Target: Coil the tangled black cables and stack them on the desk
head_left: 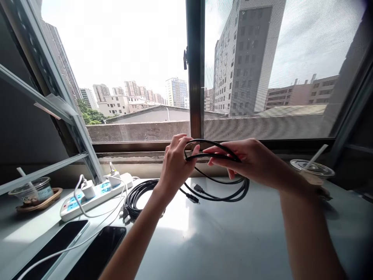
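2 phones lie left of the left hand, half closed and pinching a looped black cable; the right hand curls loosely round its other side. Right of both, a lidded cup holds brown drink; well left, another cup holds a straw.

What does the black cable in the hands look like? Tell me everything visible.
The black cable, thin, smooth and glossy like plastic, is gathered in loose loops. The left hand and right hand hold its upper part over the pale table; lower loops hang beneath. One end has a dark plug. Whether the loops touch the table is unclear.
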A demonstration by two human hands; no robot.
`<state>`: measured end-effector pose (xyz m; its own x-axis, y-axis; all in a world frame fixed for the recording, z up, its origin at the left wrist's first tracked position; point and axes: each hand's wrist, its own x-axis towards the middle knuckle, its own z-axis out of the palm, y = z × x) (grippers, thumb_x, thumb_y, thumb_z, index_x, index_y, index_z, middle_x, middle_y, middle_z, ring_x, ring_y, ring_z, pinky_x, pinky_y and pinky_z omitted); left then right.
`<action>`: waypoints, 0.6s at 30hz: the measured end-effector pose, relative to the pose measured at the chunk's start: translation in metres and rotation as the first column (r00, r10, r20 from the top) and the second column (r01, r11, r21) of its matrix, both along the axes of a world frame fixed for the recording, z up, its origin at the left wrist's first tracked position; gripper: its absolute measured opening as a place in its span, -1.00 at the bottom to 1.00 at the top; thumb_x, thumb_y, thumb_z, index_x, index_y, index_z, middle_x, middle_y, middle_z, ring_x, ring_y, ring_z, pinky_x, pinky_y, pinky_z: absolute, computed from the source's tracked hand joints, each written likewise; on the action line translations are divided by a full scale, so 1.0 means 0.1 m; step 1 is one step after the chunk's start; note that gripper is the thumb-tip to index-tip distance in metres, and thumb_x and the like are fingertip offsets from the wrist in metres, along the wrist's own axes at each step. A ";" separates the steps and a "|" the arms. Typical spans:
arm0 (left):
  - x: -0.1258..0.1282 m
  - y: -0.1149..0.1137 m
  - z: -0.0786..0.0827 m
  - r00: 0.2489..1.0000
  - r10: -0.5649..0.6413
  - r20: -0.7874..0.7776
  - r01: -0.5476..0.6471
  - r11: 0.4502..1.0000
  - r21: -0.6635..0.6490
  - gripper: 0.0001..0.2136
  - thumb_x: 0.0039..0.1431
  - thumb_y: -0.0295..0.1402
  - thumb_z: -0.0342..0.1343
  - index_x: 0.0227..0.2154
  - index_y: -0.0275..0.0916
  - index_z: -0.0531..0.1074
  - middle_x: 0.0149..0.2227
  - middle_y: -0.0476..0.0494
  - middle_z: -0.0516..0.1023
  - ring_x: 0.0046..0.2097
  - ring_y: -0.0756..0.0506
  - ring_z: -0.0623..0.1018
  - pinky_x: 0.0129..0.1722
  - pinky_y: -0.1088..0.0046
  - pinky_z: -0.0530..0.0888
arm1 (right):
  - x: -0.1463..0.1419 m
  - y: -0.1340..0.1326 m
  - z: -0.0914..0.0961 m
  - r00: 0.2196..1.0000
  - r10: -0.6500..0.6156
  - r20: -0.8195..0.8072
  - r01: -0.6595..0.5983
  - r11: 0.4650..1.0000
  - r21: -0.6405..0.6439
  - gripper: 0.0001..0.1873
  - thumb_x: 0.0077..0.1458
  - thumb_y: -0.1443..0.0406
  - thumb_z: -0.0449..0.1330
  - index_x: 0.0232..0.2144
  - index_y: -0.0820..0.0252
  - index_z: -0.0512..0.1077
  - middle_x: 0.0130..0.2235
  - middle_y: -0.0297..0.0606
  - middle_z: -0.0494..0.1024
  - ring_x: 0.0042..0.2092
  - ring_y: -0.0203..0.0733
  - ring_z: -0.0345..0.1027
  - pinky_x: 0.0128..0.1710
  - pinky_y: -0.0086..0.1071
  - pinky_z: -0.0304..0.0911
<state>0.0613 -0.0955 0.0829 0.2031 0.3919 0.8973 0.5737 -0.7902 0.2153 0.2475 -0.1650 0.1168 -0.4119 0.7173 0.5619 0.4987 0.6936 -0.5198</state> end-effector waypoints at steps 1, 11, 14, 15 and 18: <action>-0.02 0.00 0.01 1.000 -0.004 0.031 0.004 1.000 -0.010 -0.87 0.15 -0.33 0.07 -0.33 -0.26 0.47 -0.08 -0.25 0.44 -0.14 -0.14 0.48 -0.12 0.26 0.38 | 0.02 0.02 0.00 0.999 -0.028 -0.016 0.028 0.999 0.038 -0.72 0.11 0.14 0.18 -0.18 0.10 0.53 -0.56 -0.40 0.45 -0.59 -0.36 0.29 -0.57 -0.49 0.19; 0.00 -0.11 0.05 0.687 -0.202 0.698 0.610 0.682 -0.403 -0.52 0.03 -0.26 0.15 -0.88 -0.25 0.14 -0.84 0.06 0.09 -0.78 0.12 0.12 -0.75 0.54 0.01 | -0.09 0.42 -0.15 0.915 -0.389 -0.108 0.403 0.889 0.217 -0.75 0.03 0.13 0.25 -0.29 0.16 0.51 -0.58 -0.37 0.49 -0.60 -0.28 0.35 -0.49 -0.40 0.20; 0.01 -0.15 0.09 0.497 -0.192 0.846 0.755 0.577 -0.312 -0.51 -0.01 -0.30 0.19 -0.85 -0.25 0.02 -0.84 0.14 -0.03 -0.78 0.17 -0.02 -0.77 0.56 -0.13 | -0.13 0.45 -0.16 0.917 -0.325 -0.233 0.359 0.925 0.127 -0.66 0.08 0.06 0.18 -0.27 0.20 0.47 -0.56 -0.33 0.51 -0.61 -0.28 0.36 -0.53 -0.41 0.25; 0.02 -0.15 0.09 0.461 -0.188 0.867 0.783 0.546 -0.297 -0.51 -0.01 -0.31 0.18 -0.84 -0.25 0.00 -0.84 0.14 -0.05 -0.78 0.17 -0.03 -0.76 0.56 -0.13 | -0.14 0.45 -0.16 0.914 -0.284 -0.291 0.322 0.942 0.091 -0.63 0.08 0.03 0.17 -0.29 0.22 0.46 -0.56 -0.32 0.50 -0.62 -0.29 0.35 -0.56 -0.43 0.25; 0.07 -0.15 0.03 0.442 -0.176 0.880 0.824 0.466 -0.321 -0.53 0.03 -0.33 0.10 -0.83 -0.26 -0.01 -0.84 0.14 -0.05 -0.78 0.18 -0.03 -0.77 0.58 -0.11 | -0.18 0.42 -0.14 0.859 -0.214 -0.465 0.248 0.969 0.011 -0.59 -0.02 -0.01 0.24 -0.36 0.24 0.44 -0.62 -0.35 0.44 -0.69 -0.36 0.24 -0.69 -0.48 0.15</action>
<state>0.0683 -0.1108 0.0863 0.0955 0.9249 0.3680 -0.4739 -0.2829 0.8339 0.2294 -0.1229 0.1024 0.0756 0.7132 0.6969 0.3671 0.6299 -0.6844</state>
